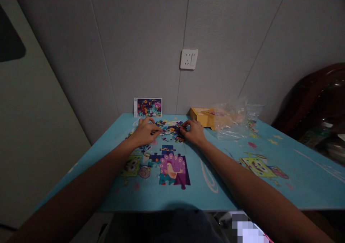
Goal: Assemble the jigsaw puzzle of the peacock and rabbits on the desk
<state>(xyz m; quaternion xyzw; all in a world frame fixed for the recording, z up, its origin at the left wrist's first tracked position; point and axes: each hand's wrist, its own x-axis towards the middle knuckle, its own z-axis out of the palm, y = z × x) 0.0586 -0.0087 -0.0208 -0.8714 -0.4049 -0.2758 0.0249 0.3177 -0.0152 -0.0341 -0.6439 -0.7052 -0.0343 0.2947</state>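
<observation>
Light blue, printed with yellow square cartoon figures and white swirls, the tabletop [145, 200] stretches from the near edge to a grey panelled wall [145, 38]. Toward its far side, left of the middle of the scene, lies a loose heap of small, multicoloured cardboard puzzle pieces [170, 129], with the two bare hands on either side of it. The left hand [145, 132] is at the heap's left edge, fingers bent, thumb and fingertips drawn close together; whether a piece sits between them is too small to tell. At the right edge, the right hand [195, 132] is partly curled, its thumb and forefinger tips close by the dark pieces; again, I cannot tell whether it grips one.

Nearer, between the forearms, lies a flat joined puzzle section [172, 167] showing a pink bird with a fanned tail, with dark blue pieces reaching out at its far side and to its left. Beyond the left hand, a white-bordered, colourful picture card [148, 107] stands against the wall. Beyond the right hand rests a yellow cardboard box [204, 118], with a crumpled clear plastic bag [231, 122] just to its right, overlapping it in view. A white wall socket [189, 59] is set above.
</observation>
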